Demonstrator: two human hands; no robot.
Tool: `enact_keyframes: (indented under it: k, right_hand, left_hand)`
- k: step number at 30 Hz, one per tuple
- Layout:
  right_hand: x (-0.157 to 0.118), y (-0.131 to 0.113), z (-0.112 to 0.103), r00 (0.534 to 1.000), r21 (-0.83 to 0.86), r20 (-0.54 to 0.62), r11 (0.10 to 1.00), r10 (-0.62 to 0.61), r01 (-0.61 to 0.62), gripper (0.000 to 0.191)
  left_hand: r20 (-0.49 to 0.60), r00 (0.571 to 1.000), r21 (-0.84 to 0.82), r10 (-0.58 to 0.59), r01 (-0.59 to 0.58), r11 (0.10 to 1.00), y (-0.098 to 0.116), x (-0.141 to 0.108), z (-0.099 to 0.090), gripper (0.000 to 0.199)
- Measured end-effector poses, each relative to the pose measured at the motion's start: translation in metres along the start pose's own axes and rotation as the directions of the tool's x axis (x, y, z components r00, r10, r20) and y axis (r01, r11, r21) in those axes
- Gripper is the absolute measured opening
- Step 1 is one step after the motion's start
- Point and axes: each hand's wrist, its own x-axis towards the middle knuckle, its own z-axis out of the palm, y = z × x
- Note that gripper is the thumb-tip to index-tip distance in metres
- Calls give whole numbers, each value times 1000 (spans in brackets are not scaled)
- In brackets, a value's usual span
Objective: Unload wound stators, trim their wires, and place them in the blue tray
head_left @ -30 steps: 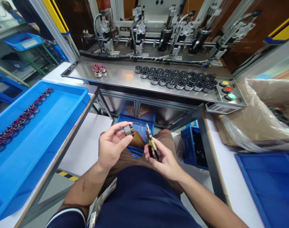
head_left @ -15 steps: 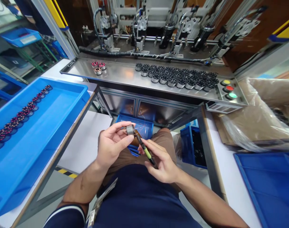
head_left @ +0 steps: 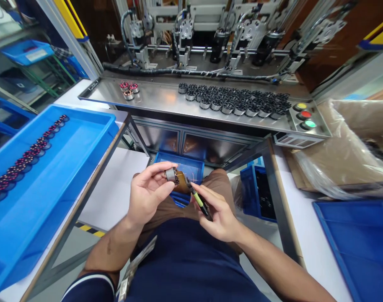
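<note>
Between the thumb and fingers of my left hand [head_left: 149, 191] is a motor stator [head_left: 170, 175], a short grey cylinder with copper windings, held above my lap. My right hand [head_left: 215, 209] is closed around wire cutters [head_left: 198, 199] with black and yellow-green handles. The cutters' dark tip points up and left, a small gap away from the stator's wound end. Below both hands a blue bin [head_left: 196, 167] holds thin loose copper wires. How far the cutter jaws are apart is too small to tell.
A steel ledge [head_left: 156, 98] carries a few red-and-copper stators [head_left: 128, 90] and many black-topped ones [head_left: 235, 100]. Three push buttons [head_left: 305, 115] sit at its right end. Left stands a blue tray [head_left: 81, 130] with a row of stators; right, a carton [head_left: 345, 147] lined with plastic.
The wire cutters in my right hand have drawn back right and slightly down, away from the stator. My left hand has tilted the stator a little and moved it slightly left.
</note>
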Motion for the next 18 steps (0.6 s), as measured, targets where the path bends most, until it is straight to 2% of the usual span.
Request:
enact_keyframes:
  k: [6, 10, 18]
  right_hand:
    - [0, -6, 0, 999, 46, 31, 998, -32, 30, 82]
    - [1, -8, 0, 997, 51, 38, 997, -64, 62, 84]
    - [0, -4, -1, 996, -9, 32, 996, -84, 84, 80]
  left_hand:
    - [1, 986, 161, 168, -166, 973, 6, -2, 6, 21]
    - [14, 980, 247, 199, -196, 949, 8, -5, 7, 21]
    - [45, 975, 287, 217, -221, 932, 9, -5, 6, 23]
